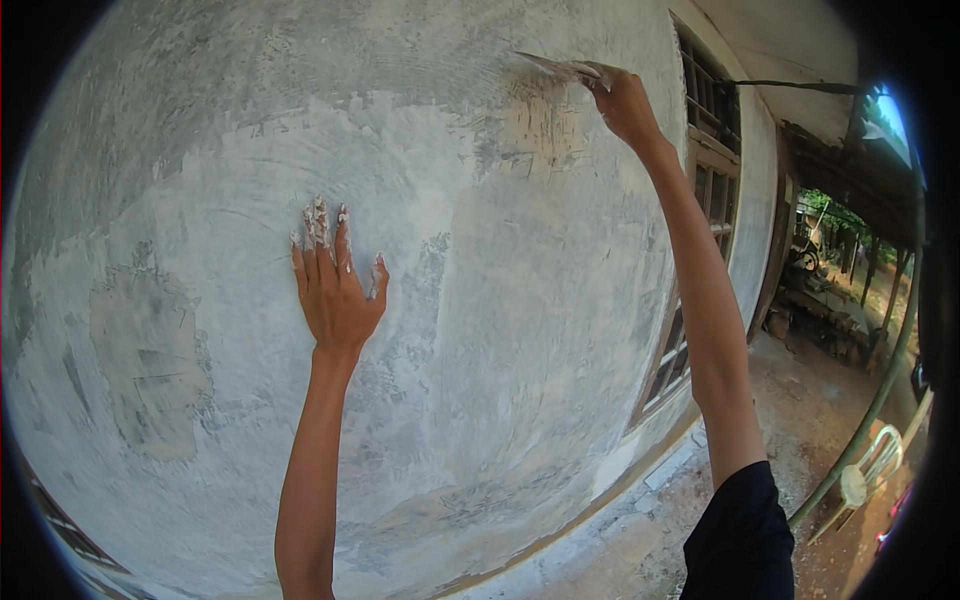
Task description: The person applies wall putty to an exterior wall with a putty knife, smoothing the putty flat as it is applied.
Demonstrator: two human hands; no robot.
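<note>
My left hand (337,290) lies flat against the grey wall (530,330), fingers spread, with white paste caked on the fingertips. Up and to the right, my right hand (627,108) is closed on a flat, thin-bladed scraper (560,68), and its edge meets the wall. The fingers' far side and most of the handle are hidden. Below the blade shows a brownish bare patch (545,125) with rough edges. Whitish filler is smeared unevenly over the middle of the wall, while the upper part is darker grey.
To the right of the wall's plastered part are wooden-framed windows (712,190) with bars. A pale chair (865,475) stands on the ground at the far right, near a long curved pole (880,410). Debris dusts the floor (650,540) along the wall's base.
</note>
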